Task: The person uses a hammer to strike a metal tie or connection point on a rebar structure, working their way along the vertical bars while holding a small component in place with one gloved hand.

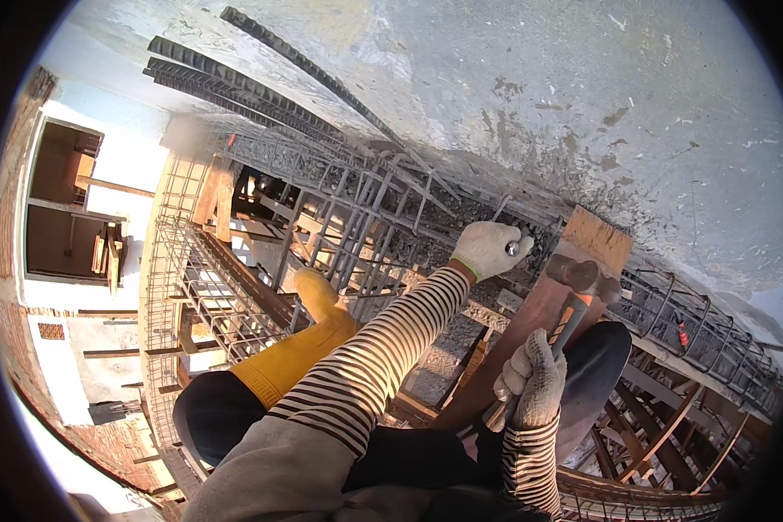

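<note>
My left hand point(489, 250), in a pale work glove, is closed around a chisel; only its shiny round end point(512, 249) shows above the fist. The rest is hidden by the glove, over the rough, chipped concrete at the foot of the wall. My right hand point(532, 381), also gloved, grips a hammer point(574, 315) by its handle. The dark hammer head points up and away, over a wooden plank point(531, 324), to the right of my left fist and apart from it.
A grey wall point(531, 96) rises along the far side. Long steel bars point(304, 65) jut out at upper left. Rebar cages point(357, 217) run along the wall's foot. My yellow boot point(300, 348) stands at left beside open framing. Timber beams point(661, 426) lie below at right.
</note>
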A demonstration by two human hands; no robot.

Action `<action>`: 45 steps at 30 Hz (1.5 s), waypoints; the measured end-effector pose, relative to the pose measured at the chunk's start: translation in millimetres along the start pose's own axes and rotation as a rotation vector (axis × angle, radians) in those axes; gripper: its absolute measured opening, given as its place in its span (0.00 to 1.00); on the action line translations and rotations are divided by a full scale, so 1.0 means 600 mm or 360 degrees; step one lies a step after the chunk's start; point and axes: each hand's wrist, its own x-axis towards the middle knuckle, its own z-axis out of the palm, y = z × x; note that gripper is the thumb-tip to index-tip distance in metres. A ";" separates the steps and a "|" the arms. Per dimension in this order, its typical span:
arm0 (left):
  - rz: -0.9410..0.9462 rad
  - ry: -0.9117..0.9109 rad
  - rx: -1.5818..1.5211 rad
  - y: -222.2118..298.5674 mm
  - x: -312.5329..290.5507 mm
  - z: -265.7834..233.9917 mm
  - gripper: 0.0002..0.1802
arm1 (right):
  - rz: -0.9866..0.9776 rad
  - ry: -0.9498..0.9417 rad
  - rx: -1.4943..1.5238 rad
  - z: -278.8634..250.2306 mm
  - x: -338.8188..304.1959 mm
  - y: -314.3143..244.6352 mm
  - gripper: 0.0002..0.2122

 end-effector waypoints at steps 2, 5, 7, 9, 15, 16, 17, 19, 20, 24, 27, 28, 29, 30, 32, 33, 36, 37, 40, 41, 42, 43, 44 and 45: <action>0.0029 -0.0021 -0.0030 -0.003 0.000 -0.010 0.29 | -0.0432 -0.0112 0.0167 0.000 -0.024 -0.060 0.14; -0.0021 -0.0127 -0.0049 0.004 0.001 -0.011 0.29 | -0.1268 -0.0295 0.0252 -0.001 -0.043 -0.161 0.17; -0.0058 -0.0179 -0.0106 0.010 -0.005 -0.025 0.29 | -0.1556 -0.0430 0.0186 -0.012 -0.031 -0.172 0.17; -0.0065 -0.0177 -0.0129 0.010 -0.002 -0.017 0.28 | -0.1369 -0.0154 0.0274 0.011 0.005 -0.078 0.16; -0.0122 -0.0063 -0.0062 -0.026 0.014 -0.043 0.28 | 0.0084 -0.0220 -0.0317 -0.006 0.072 0.027 0.14; -0.0165 -0.0099 -0.0084 -0.013 0.008 -0.041 0.28 | 0.0023 -0.0217 -0.0247 -0.023 0.059 0.026 0.14; -0.0183 -0.0045 -0.0108 -0.013 0.011 -0.046 0.28 | -0.0071 -0.0182 -0.0298 -0.027 0.059 0.017 0.14; -0.0210 0.0070 -0.0151 -0.009 0.014 -0.057 0.28 | -0.0167 -0.0200 -0.0347 -0.041 0.061 0.000 0.14; -0.0150 0.0074 -0.0149 0.000 0.007 -0.066 0.28 | -0.0189 -0.0214 -0.0332 -0.052 0.068 -0.001 0.14; 0.0017 0.0070 -0.0177 0.036 -0.045 -0.080 0.28 | -0.0235 -0.0031 -0.0317 -0.064 0.084 0.028 0.15; 0.0115 0.0047 -0.0209 0.037 -0.055 -0.075 0.29 | -0.0130 0.0031 -0.0308 -0.068 0.069 0.036 0.16; 0.0153 0.0016 -0.0172 0.039 -0.060 -0.073 0.28 | -0.0154 0.0043 -0.0363 -0.065 0.061 0.037 0.17; 0.0207 -0.0010 -0.0131 0.047 -0.063 -0.075 0.28 | -0.0196 0.0056 -0.0414 -0.061 0.055 0.035 0.17; 0.0263 -0.0045 -0.0093 0.053 -0.069 -0.075 0.27 | -0.0236 0.0080 -0.0458 -0.059 0.050 0.036 0.17; 0.0385 -0.0035 -0.0046 0.050 -0.078 -0.073 0.25 | -0.0340 0.0043 -0.0386 -0.051 0.054 0.035 0.17; 0.0317 -0.0091 -0.0048 0.040 -0.075 -0.067 0.24 | -0.0368 0.0030 -0.0393 -0.045 0.052 0.034 0.17; 0.0250 0.0001 -0.0087 0.009 -0.063 -0.051 0.24 | -0.0457 0.0017 -0.0366 -0.046 0.044 0.019 0.13; 0.0231 -0.0086 -0.0058 0.010 -0.059 -0.044 0.24 | -0.0492 0.0020 -0.0362 -0.050 0.044 0.014 0.12; 0.0233 -0.0257 0.0043 0.061 -0.042 -0.071 0.21 | -0.0583 0.0098 -0.0345 -0.058 0.043 0.006 0.09; 0.0302 -0.0114 -0.0001 0.047 -0.039 -0.053 0.23 | -0.0578 0.0088 -0.0320 -0.054 0.045 0.006 0.09; 0.0268 -0.0112 -0.0025 0.043 -0.034 -0.048 0.23 | -0.0568 0.0086 -0.0306 -0.055 0.046 0.003 0.09; 0.0238 -0.0110 -0.0050 0.039 -0.028 -0.043 0.24 | -0.0576 0.0149 -0.0284 -0.053 0.042 0.000 0.09; 0.0211 -0.0100 -0.0072 0.037 -0.018 -0.042 0.24 | -0.0591 0.0206 -0.0262 -0.047 0.034 -0.005 0.09; 0.0185 -0.0080 -0.0070 0.036 -0.011 -0.038 0.24 | -0.0606 0.0270 -0.0234 -0.043 0.025 -0.009 0.09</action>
